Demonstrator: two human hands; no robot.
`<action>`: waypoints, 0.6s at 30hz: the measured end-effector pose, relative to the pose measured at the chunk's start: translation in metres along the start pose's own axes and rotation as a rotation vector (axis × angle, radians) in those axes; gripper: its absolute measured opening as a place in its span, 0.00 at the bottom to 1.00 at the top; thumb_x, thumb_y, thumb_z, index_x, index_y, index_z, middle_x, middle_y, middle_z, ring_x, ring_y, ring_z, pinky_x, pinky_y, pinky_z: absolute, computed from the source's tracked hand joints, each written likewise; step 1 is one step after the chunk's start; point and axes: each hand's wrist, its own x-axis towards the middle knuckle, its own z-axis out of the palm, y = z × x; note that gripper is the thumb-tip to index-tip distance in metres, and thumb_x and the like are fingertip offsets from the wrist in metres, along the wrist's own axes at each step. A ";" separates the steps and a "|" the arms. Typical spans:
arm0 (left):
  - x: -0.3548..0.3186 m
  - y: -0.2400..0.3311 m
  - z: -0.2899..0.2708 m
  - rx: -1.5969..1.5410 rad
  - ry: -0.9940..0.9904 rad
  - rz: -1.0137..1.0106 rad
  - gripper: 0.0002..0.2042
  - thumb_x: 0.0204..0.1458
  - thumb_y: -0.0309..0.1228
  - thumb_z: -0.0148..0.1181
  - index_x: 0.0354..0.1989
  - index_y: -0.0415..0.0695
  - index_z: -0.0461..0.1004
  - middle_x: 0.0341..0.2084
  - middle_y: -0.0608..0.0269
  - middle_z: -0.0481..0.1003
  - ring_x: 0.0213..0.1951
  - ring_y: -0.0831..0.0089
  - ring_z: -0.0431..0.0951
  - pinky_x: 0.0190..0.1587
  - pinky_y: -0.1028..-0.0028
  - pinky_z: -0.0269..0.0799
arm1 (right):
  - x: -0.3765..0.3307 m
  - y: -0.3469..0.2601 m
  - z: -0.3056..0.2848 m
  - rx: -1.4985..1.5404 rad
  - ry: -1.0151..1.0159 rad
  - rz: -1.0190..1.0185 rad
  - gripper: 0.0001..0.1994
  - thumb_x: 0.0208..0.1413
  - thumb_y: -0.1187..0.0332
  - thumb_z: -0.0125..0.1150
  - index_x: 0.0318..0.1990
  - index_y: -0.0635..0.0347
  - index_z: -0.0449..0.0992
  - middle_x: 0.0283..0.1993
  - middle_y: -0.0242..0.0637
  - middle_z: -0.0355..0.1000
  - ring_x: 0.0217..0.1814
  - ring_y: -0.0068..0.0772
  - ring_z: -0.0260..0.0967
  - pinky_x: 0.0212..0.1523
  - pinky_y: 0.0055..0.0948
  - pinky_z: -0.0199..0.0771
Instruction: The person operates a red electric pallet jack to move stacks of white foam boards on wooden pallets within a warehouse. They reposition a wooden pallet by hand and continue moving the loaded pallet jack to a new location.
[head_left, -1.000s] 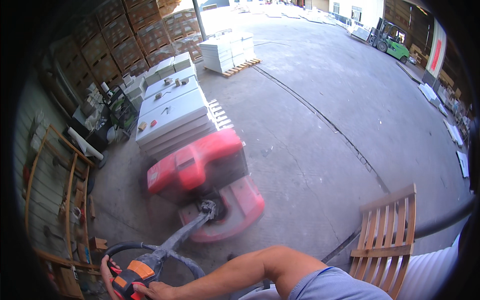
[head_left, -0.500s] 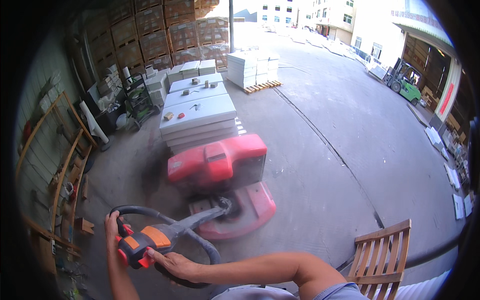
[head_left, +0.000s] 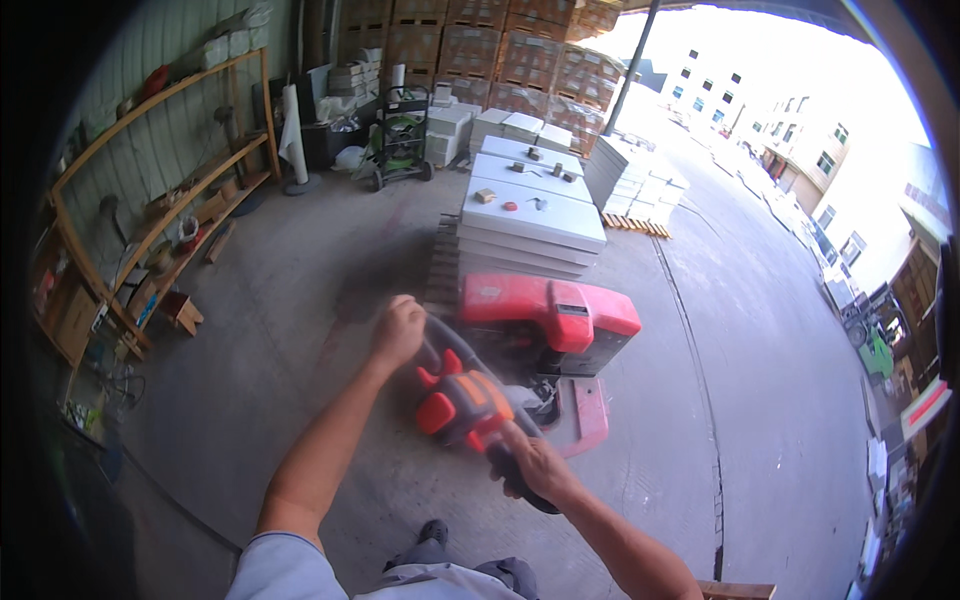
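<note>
A red electric pallet truck (head_left: 590, 310) stands before me, its black tiller handle (head_left: 480, 400) with orange and red controls swung toward me. My left hand (head_left: 402, 328) is closed round the far left part of the handle loop. Lower on the right side, my right hand (head_left: 535, 465) grips the loop, its thumb near a red control. Past the truck's body, a stack of white slabs (head_left: 530, 215) lies on a wooden pallet (head_left: 443, 265). Small blocks and a red item (head_left: 511, 206) rest on the top slab. The truck's forks are hidden.
A wooden shelf rack (head_left: 190, 225) lines the left wall. A hand trolley (head_left: 405, 145) stands beyond it. Slabs on another pallet (head_left: 635, 185) are at far right of the stack, with wrapped boxes (head_left: 480, 50) behind. A green forklift (head_left: 878, 352) shows at the right edge.
The view has turned left, so the stack and truck sit farther right. The handle has swung relative to the truck's body, and my left hand has moved up and forward with it.
</note>
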 end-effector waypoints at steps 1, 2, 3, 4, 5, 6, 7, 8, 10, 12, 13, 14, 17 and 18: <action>-0.005 0.002 0.011 0.003 0.053 0.017 0.08 0.54 0.28 0.52 0.33 0.40 0.77 0.43 0.47 0.76 0.47 0.49 0.76 0.51 0.59 0.72 | 0.004 0.006 -0.006 -0.010 0.011 0.006 0.33 0.67 0.39 0.40 0.48 0.65 0.75 0.28 0.36 0.75 0.22 0.25 0.71 0.23 0.25 0.72; -0.008 0.004 0.021 0.033 0.093 0.005 0.07 0.54 0.28 0.52 0.31 0.40 0.77 0.42 0.48 0.76 0.46 0.48 0.76 0.50 0.57 0.73 | 0.009 0.013 -0.011 -0.010 0.031 0.015 0.33 0.67 0.39 0.40 0.48 0.64 0.76 0.28 0.36 0.75 0.22 0.25 0.72 0.25 0.25 0.73; -0.010 0.005 0.026 0.042 0.072 0.007 0.07 0.54 0.28 0.52 0.29 0.40 0.76 0.40 0.49 0.76 0.44 0.48 0.76 0.48 0.57 0.73 | 0.014 0.020 -0.013 -0.037 0.066 0.014 0.34 0.66 0.38 0.39 0.45 0.64 0.77 0.28 0.36 0.75 0.22 0.25 0.71 0.26 0.26 0.73; -0.013 0.007 0.030 0.066 0.065 0.015 0.07 0.54 0.28 0.52 0.27 0.40 0.75 0.39 0.49 0.76 0.42 0.48 0.76 0.46 0.56 0.73 | 0.018 0.025 -0.015 -0.066 0.085 0.007 0.34 0.65 0.37 0.39 0.44 0.64 0.77 0.28 0.36 0.75 0.22 0.25 0.71 0.26 0.25 0.72; -0.016 0.006 0.035 0.116 -0.021 -0.023 0.08 0.56 0.31 0.53 0.31 0.40 0.74 0.46 0.55 0.76 0.48 0.52 0.76 0.49 0.58 0.74 | 0.025 0.033 -0.018 -0.086 0.108 -0.004 0.35 0.65 0.36 0.39 0.43 0.64 0.78 0.29 0.36 0.75 0.23 0.25 0.71 0.26 0.25 0.72; -0.019 0.008 0.039 0.122 -0.054 0.006 0.08 0.56 0.31 0.53 0.32 0.40 0.74 0.46 0.55 0.76 0.48 0.52 0.76 0.49 0.58 0.74 | 0.028 0.040 -0.020 -0.102 0.135 -0.014 0.35 0.64 0.36 0.40 0.42 0.64 0.79 0.29 0.36 0.75 0.23 0.25 0.71 0.25 0.25 0.71; -0.022 0.009 0.045 0.154 -0.069 0.001 0.08 0.56 0.31 0.52 0.32 0.40 0.74 0.46 0.55 0.76 0.48 0.53 0.76 0.49 0.59 0.74 | 0.032 0.047 -0.022 -0.155 0.181 0.014 0.36 0.62 0.34 0.40 0.39 0.63 0.79 0.29 0.35 0.75 0.26 0.25 0.72 0.29 0.25 0.71; -0.025 0.010 0.051 0.185 -0.087 0.000 0.08 0.57 0.31 0.52 0.32 0.40 0.75 0.46 0.55 0.76 0.49 0.53 0.76 0.50 0.59 0.74 | 0.036 0.055 -0.026 -0.206 0.233 0.000 0.36 0.62 0.34 0.40 0.39 0.62 0.79 0.30 0.35 0.75 0.27 0.26 0.73 0.32 0.27 0.71; -0.024 0.010 0.067 0.188 -0.044 0.128 0.10 0.58 0.32 0.50 0.31 0.40 0.74 0.42 0.56 0.75 0.46 0.54 0.75 0.49 0.59 0.74 | 0.044 0.069 -0.037 -0.305 0.340 -0.029 0.36 0.61 0.34 0.39 0.39 0.61 0.80 0.31 0.35 0.76 0.31 0.28 0.74 0.37 0.29 0.72; -0.023 0.013 0.091 0.167 -0.115 0.180 0.11 0.59 0.33 0.49 0.30 0.39 0.74 0.38 0.56 0.75 0.45 0.54 0.74 0.49 0.58 0.73 | 0.052 0.082 -0.052 -0.512 0.477 -0.087 0.33 0.62 0.35 0.39 0.44 0.54 0.80 0.34 0.38 0.77 0.39 0.40 0.76 0.45 0.36 0.70; -0.021 0.017 0.104 0.126 -0.084 0.188 0.13 0.59 0.34 0.47 0.28 0.39 0.74 0.36 0.57 0.74 0.43 0.54 0.72 0.48 0.58 0.72 | 0.053 0.087 -0.061 -0.597 0.538 -0.131 0.32 0.62 0.36 0.39 0.46 0.52 0.80 0.35 0.39 0.78 0.41 0.43 0.76 0.46 0.38 0.70; -0.020 0.020 0.116 0.121 -0.072 0.211 0.13 0.59 0.34 0.48 0.28 0.39 0.74 0.36 0.57 0.74 0.43 0.54 0.72 0.48 0.58 0.72 | 0.054 0.092 -0.072 -0.682 0.586 -0.196 0.31 0.62 0.36 0.40 0.47 0.51 0.80 0.37 0.40 0.78 0.43 0.46 0.76 0.47 0.39 0.70; -0.012 0.034 0.156 0.119 -0.050 0.259 0.14 0.59 0.35 0.49 0.28 0.39 0.74 0.38 0.57 0.75 0.45 0.54 0.73 0.49 0.59 0.72 | 0.059 0.097 -0.120 -0.819 0.603 -0.225 0.28 0.63 0.38 0.42 0.49 0.49 0.80 0.42 0.42 0.79 0.47 0.48 0.76 0.48 0.41 0.69; -0.008 0.041 0.166 0.120 -0.055 0.257 0.14 0.59 0.35 0.49 0.28 0.39 0.74 0.38 0.57 0.75 0.45 0.54 0.73 0.49 0.58 0.72 | 0.058 0.096 -0.133 -0.808 0.583 -0.204 0.27 0.63 0.39 0.43 0.49 0.49 0.80 0.43 0.42 0.79 0.48 0.48 0.75 0.48 0.41 0.70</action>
